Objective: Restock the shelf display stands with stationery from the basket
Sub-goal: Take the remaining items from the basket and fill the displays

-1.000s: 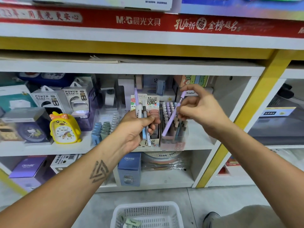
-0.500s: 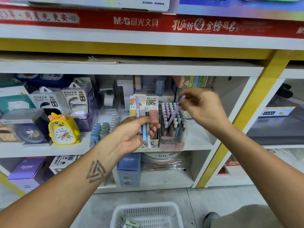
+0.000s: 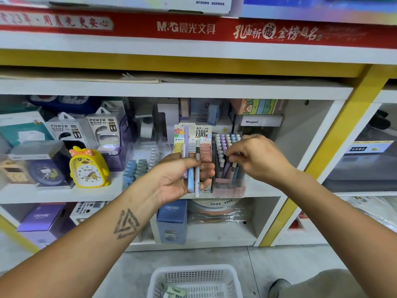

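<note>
My left hand (image 3: pixel 182 179) grips a small bunch of pens (image 3: pixel 192 166), purple, blue and white, upright in front of the middle shelf. Just to the right stands a clear display stand (image 3: pixel 228 181) packed with pastel pens. My right hand (image 3: pixel 255 158) hovers at its top, fingers pinching the end of a pen (image 3: pixel 233 162) that sits down among the others. A white plastic basket (image 3: pixel 223 274) rests on the floor below, with a few small pale green items in it.
A lead refill display box (image 3: pixel 197 132) stands behind my left hand. Blue and green items (image 3: pixel 137 168) sit to its left, then a yellow duck clock (image 3: pixel 88 168) and power bank boxes (image 3: pixel 103 127). Boxes fill the lower shelf (image 3: pixel 171 220). A yellow post (image 3: pixel 322 155) edges the bay.
My right hand has lowered the purple pen from above the stand down into it. The left hand has kept its bunch of pens and barely moved.
</note>
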`<state>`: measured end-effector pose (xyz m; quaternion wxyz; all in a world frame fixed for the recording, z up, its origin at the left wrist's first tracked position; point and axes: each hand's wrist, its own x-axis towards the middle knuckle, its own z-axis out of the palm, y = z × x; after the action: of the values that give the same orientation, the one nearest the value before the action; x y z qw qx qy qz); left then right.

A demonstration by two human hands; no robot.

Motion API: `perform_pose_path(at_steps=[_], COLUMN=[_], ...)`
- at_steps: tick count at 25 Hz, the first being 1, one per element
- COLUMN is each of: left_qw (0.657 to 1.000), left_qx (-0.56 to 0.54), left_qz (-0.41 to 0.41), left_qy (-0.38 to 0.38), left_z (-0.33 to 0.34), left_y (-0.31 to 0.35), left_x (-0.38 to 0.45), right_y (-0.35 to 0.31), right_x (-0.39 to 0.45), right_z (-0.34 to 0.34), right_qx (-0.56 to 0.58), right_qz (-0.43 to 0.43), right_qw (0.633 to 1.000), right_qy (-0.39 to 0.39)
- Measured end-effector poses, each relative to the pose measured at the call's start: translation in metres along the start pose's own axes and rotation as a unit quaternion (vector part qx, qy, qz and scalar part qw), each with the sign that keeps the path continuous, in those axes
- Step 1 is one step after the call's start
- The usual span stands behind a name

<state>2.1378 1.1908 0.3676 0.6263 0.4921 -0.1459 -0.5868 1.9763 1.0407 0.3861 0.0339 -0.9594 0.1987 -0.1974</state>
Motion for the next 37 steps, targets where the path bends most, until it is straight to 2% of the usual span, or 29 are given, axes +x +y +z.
perform_pose_path(at_steps=[3, 6, 9, 10, 11, 12, 14, 15, 17, 19, 21, 24, 31, 33, 37], left_qw=[1.000, 0.999, 0.997, 0.996, 0.995, 0.993, 0.989, 0.988, 0.986, 0.992, 0.996, 0.996, 0.995, 0.996, 0.995], left_qx=[0.012, 0.016, 0.028, 0.034, 0.041, 0.050, 0.067, 0.069, 0.059, 0.043, 0.063, 0.079, 0.039, 0.042, 0.048], left_qz=[0.007, 0.024, 0.038, 0.038, 0.035, 0.031, 0.026, 0.023, 0.015, 0.008, 0.011, 0.024, -0.011, -0.012, -0.009], left_qy=[-0.020, -0.045, -0.068, -0.078, -0.088, -0.100, -0.126, -0.139, -0.153, -0.121, -0.062, -0.027, -0.087, -0.084, -0.083], left_z=[0.000, -0.001, -0.002, -0.002, -0.002, -0.001, 0.001, 0.002, 0.004, 0.003, 0.001, 0.003, 0.008, 0.009, 0.011], left_y=[-0.001, 0.000, 0.001, 0.001, 0.001, 0.001, 0.000, 0.000, -0.002, -0.001, -0.001, -0.002, -0.002, -0.004, -0.006], left_x=[-0.004, -0.007, -0.008, -0.009, -0.010, -0.010, -0.011, -0.011, -0.010, -0.007, -0.004, 0.001, 0.002, 0.003, 0.003], right_y=[-0.002, -0.007, -0.008, -0.010, -0.014, -0.020, -0.031, -0.033, -0.031, -0.020, -0.005, 0.009, 0.020, 0.022, 0.022], right_x=[0.001, 0.002, 0.006, 0.008, 0.009, 0.010, 0.011, 0.012, 0.011, 0.009, 0.004, -0.004, -0.016, -0.019, -0.024], right_z=[0.003, 0.010, 0.010, 0.007, 0.003, -0.001, -0.004, -0.003, -0.005, -0.017, -0.031, -0.041, -0.038, -0.036, -0.026], right_qx=[-0.028, -0.038, -0.070, -0.051, 0.020, 0.134, 0.386, 0.456, 0.514, 0.541, 0.508, 0.418, 0.198, 0.158, 0.154], right_qz=[0.015, 0.083, 0.070, 0.059, 0.070, 0.101, 0.167, 0.180, 0.198, 0.215, 0.209, 0.189, 0.118, 0.103, 0.099], right_qw=[0.999, 0.996, 0.995, 0.997, 0.997, 0.985, 0.907, 0.872, 0.835, 0.808, 0.819, 0.865, 0.961, 0.972, 0.977], right_qy=[0.002, -0.008, -0.024, -0.009, 0.016, 0.030, 0.004, -0.007, 0.023, 0.091, 0.164, 0.204, 0.153, 0.139, 0.106])
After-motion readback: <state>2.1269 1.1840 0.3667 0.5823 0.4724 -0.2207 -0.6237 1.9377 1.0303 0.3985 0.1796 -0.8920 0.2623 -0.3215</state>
